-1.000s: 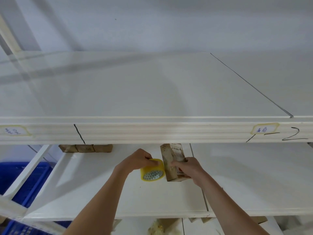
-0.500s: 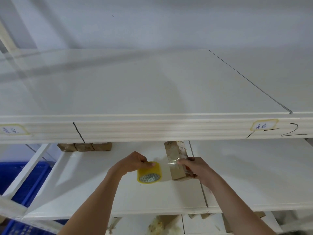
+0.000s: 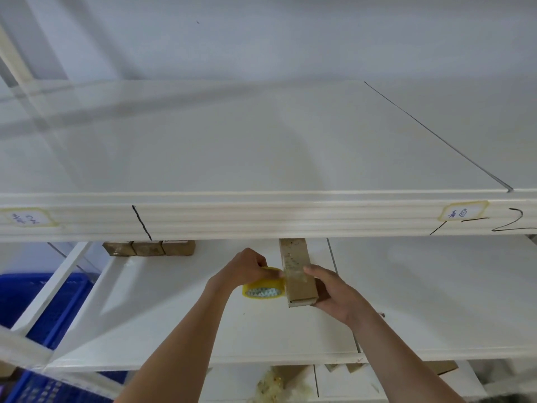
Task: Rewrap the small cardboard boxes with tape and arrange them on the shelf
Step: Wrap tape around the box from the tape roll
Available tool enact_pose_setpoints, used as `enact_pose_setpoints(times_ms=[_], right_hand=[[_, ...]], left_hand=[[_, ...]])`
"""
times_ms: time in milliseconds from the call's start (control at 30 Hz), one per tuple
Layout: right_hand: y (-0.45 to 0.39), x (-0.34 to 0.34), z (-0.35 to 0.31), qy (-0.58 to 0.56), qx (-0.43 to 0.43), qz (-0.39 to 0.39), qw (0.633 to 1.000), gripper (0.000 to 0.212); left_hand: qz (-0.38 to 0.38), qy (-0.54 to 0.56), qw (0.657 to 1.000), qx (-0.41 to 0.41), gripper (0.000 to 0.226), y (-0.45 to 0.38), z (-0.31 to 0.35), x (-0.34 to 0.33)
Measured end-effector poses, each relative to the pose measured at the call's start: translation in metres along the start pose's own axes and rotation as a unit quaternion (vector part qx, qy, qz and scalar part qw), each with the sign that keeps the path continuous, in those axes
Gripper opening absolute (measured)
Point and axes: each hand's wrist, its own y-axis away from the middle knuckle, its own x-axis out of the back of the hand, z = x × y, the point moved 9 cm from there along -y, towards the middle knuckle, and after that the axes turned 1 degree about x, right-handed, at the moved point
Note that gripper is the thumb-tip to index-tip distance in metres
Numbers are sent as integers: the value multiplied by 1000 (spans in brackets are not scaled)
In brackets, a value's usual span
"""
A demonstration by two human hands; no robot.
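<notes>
While right hand (image 3: 331, 292) grips box (image 3: 296, 271), long axis near-to-far, left hand (image 3: 247, 267) pinches tape roll (image 3: 263, 287) against its left face

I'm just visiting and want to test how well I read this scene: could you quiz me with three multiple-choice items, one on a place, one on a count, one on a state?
1. Where is the yellow roll of clear tape? A left of the long brown cardboard box B on top shelf C in blue crate
2. How many small brown boxes show at the shelf's back? A one B three C six
3. The right hand: A open, idle B grips the long box C holds scissors

A: roll touches box's left side. B: three in a row. B: fingers wrap it.
</notes>
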Motion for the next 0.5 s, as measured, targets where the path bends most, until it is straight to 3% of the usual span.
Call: enact_pose_setpoints(times_ms=[200, 300, 367, 433, 500], right_hand=[[-10, 4, 3, -69, 1, 5, 998, 36], [-17, 9, 9, -18, -3, 2, 1000, 38], [-21, 4, 14, 64, -19, 19, 998, 52], [-24, 1, 15, 184, -32, 74, 980, 70], [-28, 7, 11, 249, -17, 142, 958, 71]], left_hand=[[48, 5, 999, 2, 45, 2, 1, 5], [68, -41, 997, 4, 39, 1, -2, 7], [71, -88, 994, 3, 36, 4, 3, 5], [73, -120, 990, 2, 38, 5, 10, 3], [76, -142, 987, 0, 39, 5, 15, 2]])
